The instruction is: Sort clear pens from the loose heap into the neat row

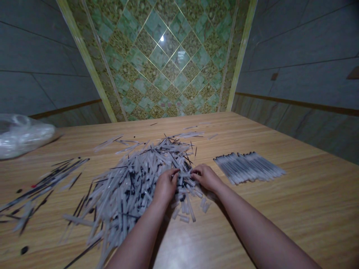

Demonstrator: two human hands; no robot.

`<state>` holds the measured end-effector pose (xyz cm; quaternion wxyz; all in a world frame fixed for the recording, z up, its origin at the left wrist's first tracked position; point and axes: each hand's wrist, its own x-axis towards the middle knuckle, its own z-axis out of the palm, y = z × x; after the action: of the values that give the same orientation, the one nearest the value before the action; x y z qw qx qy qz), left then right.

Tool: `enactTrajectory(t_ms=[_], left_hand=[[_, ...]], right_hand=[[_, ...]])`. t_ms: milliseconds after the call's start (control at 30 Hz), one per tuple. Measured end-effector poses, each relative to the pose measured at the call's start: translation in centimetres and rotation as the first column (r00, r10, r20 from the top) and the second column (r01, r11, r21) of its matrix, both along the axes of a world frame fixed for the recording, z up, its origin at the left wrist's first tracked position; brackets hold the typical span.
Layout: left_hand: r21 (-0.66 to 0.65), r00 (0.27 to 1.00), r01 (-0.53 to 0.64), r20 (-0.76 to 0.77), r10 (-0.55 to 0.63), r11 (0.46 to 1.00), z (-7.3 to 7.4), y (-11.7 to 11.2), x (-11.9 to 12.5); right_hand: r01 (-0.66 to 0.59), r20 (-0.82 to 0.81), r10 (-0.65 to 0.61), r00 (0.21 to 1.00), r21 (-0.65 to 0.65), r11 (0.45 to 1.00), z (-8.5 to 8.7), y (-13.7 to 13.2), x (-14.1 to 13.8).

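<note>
A big loose heap of pen parts [126, 186], with clear plastic tubes, thin black refills and small black pieces, spreads over the table. At its right edge my left hand [165, 186] is closed in a pinch, its fingertips over the parts; what they hold is too small to make out. Facing it, my right hand [206, 177] has its thumb and fingers together on a pale translucent tube [185, 174] that lies between the two hands. Short clear sleeves [184, 218] are scattered just below. Right of my right hand, assembled-looking pens [248, 167] with black ends lie in a neat side-by-side row.
Black refills and loose tubes [47, 183] lie at the left of the wooden table [280, 224]. A clear plastic bag [25, 136] rests at the far left edge. Stray parts [187, 134] lie behind the heap. A tiled wall [168, 74] stands beyond the table.
</note>
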<state>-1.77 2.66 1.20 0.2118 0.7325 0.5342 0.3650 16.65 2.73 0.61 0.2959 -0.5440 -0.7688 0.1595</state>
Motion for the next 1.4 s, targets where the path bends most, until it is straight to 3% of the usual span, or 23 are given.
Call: enactTrajectory(t_ms=[200, 333, 433, 533, 633, 767, 867, 1033, 1167, 1300, 1400], left_hand=[[0.203, 0.989, 0.064, -0.141, -0.036, 0.977, 0.5, -0.6, 0.3], [0.216, 0.976, 0.104, -0.208, -0.059, 0.971, 1.0, -1.0, 0.5], [0.2, 0.99, 0.11, -0.113, -0.089, 0.974, 1.4, -1.1, 0.7], [0.127, 0.988, 0.067, 0.131, -0.083, 0.99, 1.6, -0.9, 0.9], [-0.009, 0.93, 0.019, 0.368, -0.014, 1.0, 1.6, -0.5, 1.1], [-0.11, 0.846, -0.036, 0.525, 0.089, 0.993, 1.5, 0.0, 1.0], [-0.121, 0.818, -0.081, 0.559, 0.135, 0.989, 1.5, 0.2, 0.7], [-0.099, 0.839, -0.095, 0.528, 0.133, 0.991, 0.8, 0.6, 0.4], [-0.131, 0.829, -0.053, 0.548, 0.117, 0.99, -0.2, 1.0, 0.3], [-0.127, 0.837, -0.027, 0.54, 0.092, 0.992, -0.4, 1.0, 0.4], [-0.113, 0.853, 0.002, 0.518, 0.058, 0.994, -0.1, 0.8, 0.6]], right_hand=[[0.018, -0.16, 0.002, 0.987, 0.123, 0.992, 2.8, -0.8, 0.5], [0.036, -0.275, 0.012, 0.961, 0.168, 0.985, 4.5, -1.6, 0.2], [0.072, -0.391, 0.008, 0.92, 0.188, 0.98, 4.6, -1.4, 0.2], [0.175, -0.489, -0.073, 0.869, 0.165, 0.971, 3.6, -0.5, 1.1], [0.225, -0.355, -0.171, 0.919, 0.116, 0.967, 2.1, 0.3, 2.3], [0.196, -0.061, -0.194, 0.979, 0.042, 0.98, 0.7, 0.3, 2.4], [0.149, -0.006, -0.149, 0.989, -0.013, 0.989, 0.5, -0.3, 1.3], [0.1, 0.089, -0.091, 0.992, -0.094, 0.991, 0.3, -0.9, -0.5], [0.13, 0.203, -0.121, 0.972, -0.032, 0.991, 0.2, -0.9, -0.7], [0.186, 0.147, -0.209, 0.967, 0.155, 0.97, 1.1, -0.6, 0.3], [0.234, -0.106, -0.214, 0.971, 0.238, 0.943, 2.4, -0.2, 1.6]])
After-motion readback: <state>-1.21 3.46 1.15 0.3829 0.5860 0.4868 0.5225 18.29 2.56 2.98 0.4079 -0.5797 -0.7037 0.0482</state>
